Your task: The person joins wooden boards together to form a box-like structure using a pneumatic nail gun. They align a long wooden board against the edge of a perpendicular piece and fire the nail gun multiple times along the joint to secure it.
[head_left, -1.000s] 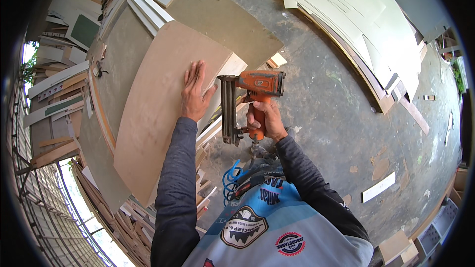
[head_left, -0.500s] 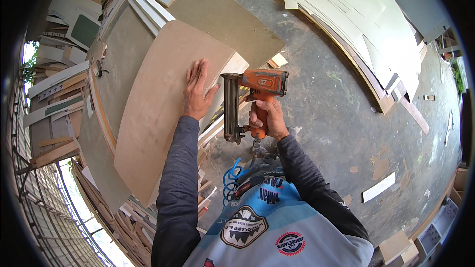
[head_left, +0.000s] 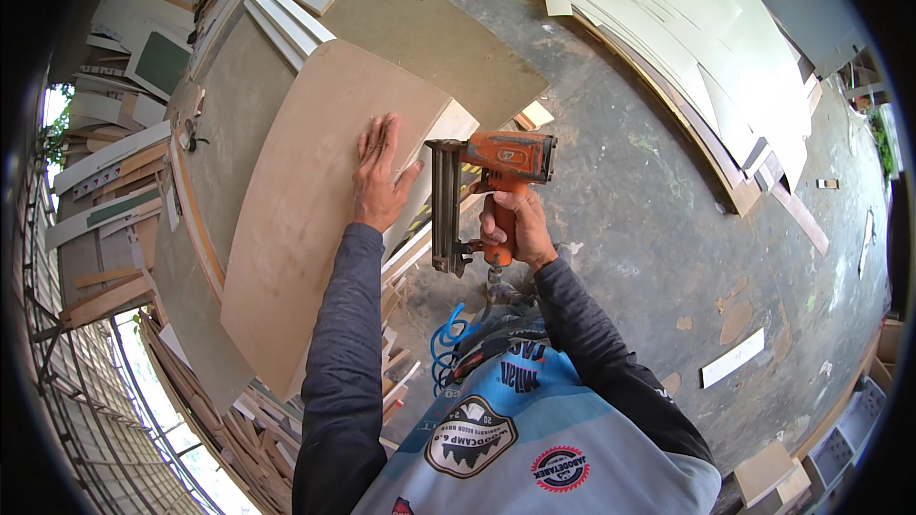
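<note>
My right hand (head_left: 520,227) is wrapped round the handle of an orange pneumatic nail gun (head_left: 510,157). Its long dark magazine stands at the right edge of a plywood panel (head_left: 296,191), with the nose close to that edge; whether it touches, I cannot tell. Flat on the panel's upper face, near the same edge, rests my left hand (head_left: 382,176), fingers stretched and thumb apart. A blue coiled air hose (head_left: 448,339) hangs below the gun, next to my body.
Beneath the panel is a large brown board (head_left: 429,29), with white strips (head_left: 286,24) at its far end. White sheets (head_left: 668,29) are stacked at the far right. Wood offcuts (head_left: 114,200) crowd the left side. A white offcut (head_left: 733,359) lies on the concrete floor (head_left: 630,277).
</note>
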Motion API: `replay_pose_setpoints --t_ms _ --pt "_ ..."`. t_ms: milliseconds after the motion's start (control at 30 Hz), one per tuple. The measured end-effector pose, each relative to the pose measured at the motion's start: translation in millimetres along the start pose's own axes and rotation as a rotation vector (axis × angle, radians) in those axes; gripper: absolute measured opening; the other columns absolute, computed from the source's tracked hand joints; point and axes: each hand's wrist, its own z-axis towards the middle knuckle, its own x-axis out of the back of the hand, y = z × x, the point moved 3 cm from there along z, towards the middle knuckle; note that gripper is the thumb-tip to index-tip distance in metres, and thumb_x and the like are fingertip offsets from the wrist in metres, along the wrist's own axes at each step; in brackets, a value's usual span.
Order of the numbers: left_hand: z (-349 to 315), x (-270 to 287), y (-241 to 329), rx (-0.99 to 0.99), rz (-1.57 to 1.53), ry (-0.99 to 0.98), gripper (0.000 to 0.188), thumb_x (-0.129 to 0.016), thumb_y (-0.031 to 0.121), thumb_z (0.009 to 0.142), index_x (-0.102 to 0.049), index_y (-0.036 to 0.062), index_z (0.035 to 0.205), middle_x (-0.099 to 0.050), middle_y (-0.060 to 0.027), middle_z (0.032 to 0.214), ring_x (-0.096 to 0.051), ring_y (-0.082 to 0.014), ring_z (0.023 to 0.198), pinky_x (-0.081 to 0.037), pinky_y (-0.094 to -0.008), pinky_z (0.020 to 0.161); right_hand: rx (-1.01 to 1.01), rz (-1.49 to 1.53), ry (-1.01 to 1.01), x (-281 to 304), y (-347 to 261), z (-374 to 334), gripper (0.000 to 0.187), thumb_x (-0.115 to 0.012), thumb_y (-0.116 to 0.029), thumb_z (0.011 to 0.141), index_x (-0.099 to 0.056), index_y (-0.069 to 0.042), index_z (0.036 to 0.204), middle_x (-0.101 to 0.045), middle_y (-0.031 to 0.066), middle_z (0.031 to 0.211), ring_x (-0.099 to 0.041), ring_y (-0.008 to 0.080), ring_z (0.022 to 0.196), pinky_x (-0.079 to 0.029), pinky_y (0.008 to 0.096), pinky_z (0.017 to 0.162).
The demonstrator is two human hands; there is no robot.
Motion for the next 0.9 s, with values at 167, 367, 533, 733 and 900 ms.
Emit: replay_pose_setpoints --t_ms 167,367,533,733,900 --pt "-0.2 -0.2 -0.4 -0.005 0.006 0.001 0.075 -0.067 0.025 0.093 -0.033 0.0029 0.156 -0.042 -0.0179 0.157 -0.032 -0.0373 0.15 -0.022 -0.0504 0.124 0.01 0.031 0.001 -0.4 -1.8 1.5 0.02 -0.056 -0.014 0.099 -0.059 0.004 0.104 -0.062 0.0122 0.064 -0.045 0.0128 0.043 -0.041 0.0294 0.044" --pt "-0.4 -0.1 -0.6 -0.008 0.005 0.004 0.076 -0.068 0.025 0.092 -0.033 0.003 0.156 -0.043 -0.018 0.157 -0.032 -0.0377 0.149 -0.022 -0.0506 0.124 0.021 0.022 0.013 -1.8 -2.1 -0.2 0.022 -0.055 -0.016 0.099 -0.058 0.003 0.109 -0.062 0.0112 0.065 -0.045 0.0123 0.044 -0.041 0.0294 0.044" --pt "0.9 0.1 0.5 -0.001 -0.002 0.002 0.078 -0.069 0.024 0.091 -0.033 0.0031 0.156 -0.043 -0.018 0.157 -0.033 -0.0376 0.149 -0.022 -0.0509 0.123 -0.018 -0.034 -0.028 -3.7 -1.2 -1.5 0.029 -0.054 -0.019 0.098 -0.056 0.002 0.119 -0.06 0.0104 0.065 -0.044 0.0122 0.046 -0.04 0.0306 0.044" --pt "1.2 1.8 3.0 -0.022 0.025 0.033 0.079 -0.073 0.021 0.089 -0.034 0.0044 0.156 -0.045 -0.02 0.154 -0.038 -0.038 0.146 -0.027 -0.0493 0.121 0.007 0.028 -0.007 -5.4 -0.9 -2.2 0.033 -0.055 -0.016 0.099 -0.059 0.008 0.121 -0.061 0.0095 0.064 -0.045 0.0116 0.045 -0.042 0.0286 0.045" --pt "0.1 0.0 2.4 -0.014 0.001 0.029 0.078 -0.071 0.023 0.09 -0.033 0.0032 0.156 -0.045 -0.0198 0.154 -0.036 -0.0383 0.147 -0.025 -0.0505 0.122 0.006 0.022 0.025 -4.2 0.8 -5.1 0.032 -0.054 -0.015 0.099 -0.059 0.007 0.121 -0.061 0.0102 0.064 -0.045 0.0122 0.045 -0.041 0.029 0.045"
